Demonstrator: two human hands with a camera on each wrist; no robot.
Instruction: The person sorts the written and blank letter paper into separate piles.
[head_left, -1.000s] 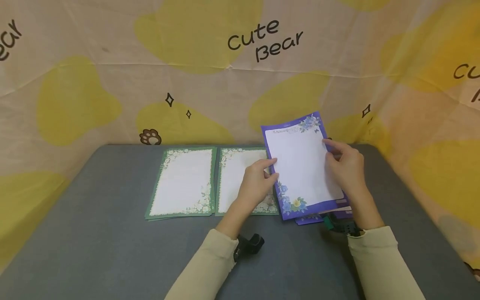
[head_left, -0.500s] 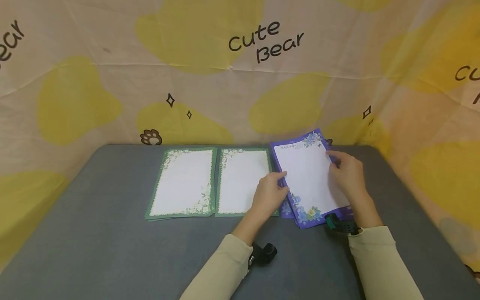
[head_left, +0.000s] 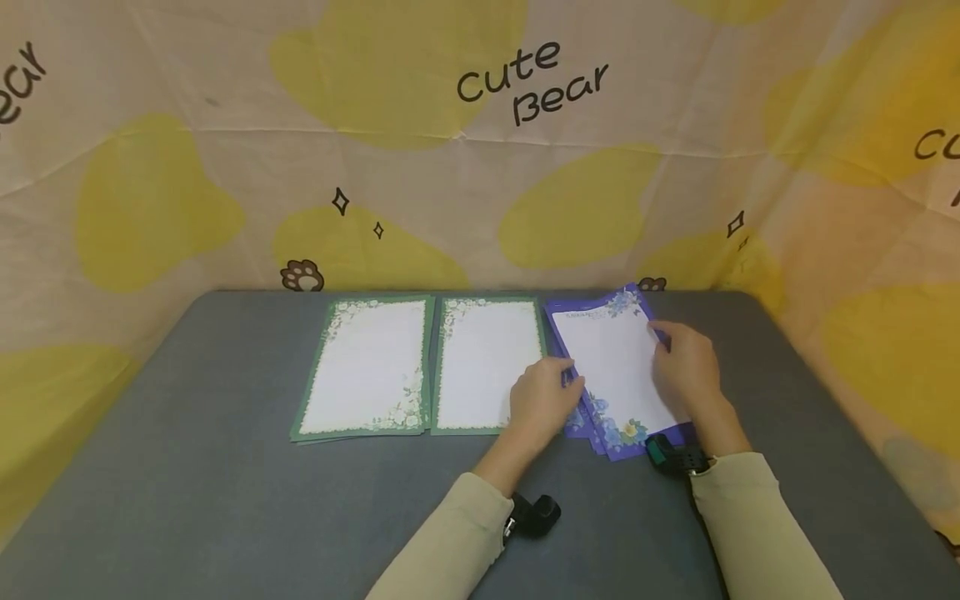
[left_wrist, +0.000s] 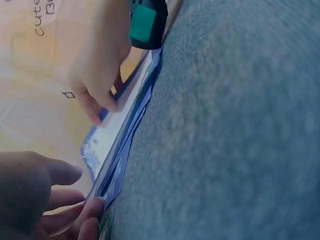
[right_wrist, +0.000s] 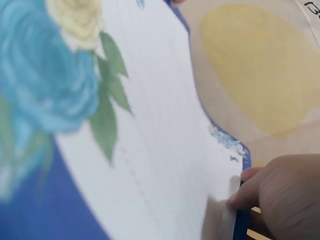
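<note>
My right hand point(head_left: 690, 367) pinches the right edge of a sheet of purple-bordered writing paper point(head_left: 611, 367), thumb on its face, as the right wrist view shows. Blue flowers fill two of its corners, and the page bends in that view. More purple-bordered sheets point(head_left: 577, 423) lie fanned out beneath it, their edges uneven. At the left edge is my left hand point(head_left: 543, 396). In the left wrist view its fingertips point(left_wrist: 94, 206) touch the sheet edges, while the thumb stands apart from them.
Two stacks of green-bordered floral paper point(head_left: 363, 362) lie side by side to the left; my left hand overlaps the nearer stack point(head_left: 483, 358). A grey table point(head_left: 225, 500) carries everything, with a yellow-patterned cloth point(head_left: 405, 167) behind. Black wrist devices point(head_left: 536, 515) sit at both cuffs.
Both hands have brought the purple-bordered paper down and to the right, from raised above the table onto the other purple sheets. The left thumb and fingers have followed its left edge.
</note>
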